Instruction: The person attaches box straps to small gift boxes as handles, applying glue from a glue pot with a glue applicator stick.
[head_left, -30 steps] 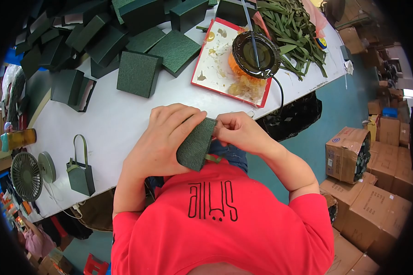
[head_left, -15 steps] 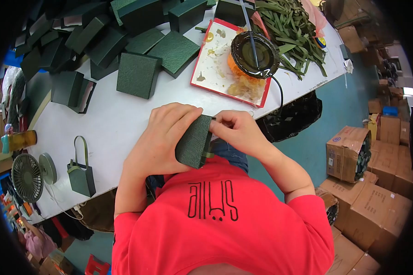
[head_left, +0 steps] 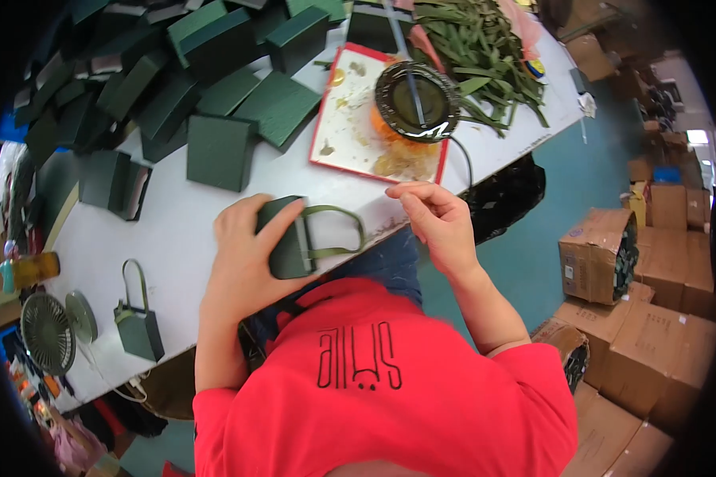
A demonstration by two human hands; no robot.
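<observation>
My left hand (head_left: 243, 246) grips a small dark green textured box (head_left: 291, 242) at the table's front edge, thumb below and fingers over the top. A green ribbon handle (head_left: 361, 226) loops out from the box's right side. Apart from the box, to its right, is my right hand (head_left: 444, 226), raised with thumb and forefinger tips close together; whether anything small is between them I cannot make out. Beyond it, a black-rimmed pot of dark liquid (head_left: 416, 102) with a stick (head_left: 406, 60) in it sits over a red-edged white tray (head_left: 338, 119) smeared with yellowish residue.
Many dark green boxes (head_left: 219, 151) are piled at the back left. Green ribbon strips (head_left: 473, 52) lie in a heap at the back right. A similar handled box (head_left: 139, 332) and a small fan (head_left: 48, 334) stand on the left. Cartons (head_left: 636, 334) are stacked on the right.
My right hand has come away from the box and moved right. My left hand has shifted the box left and turned it, so the ribbon loop now shows.
</observation>
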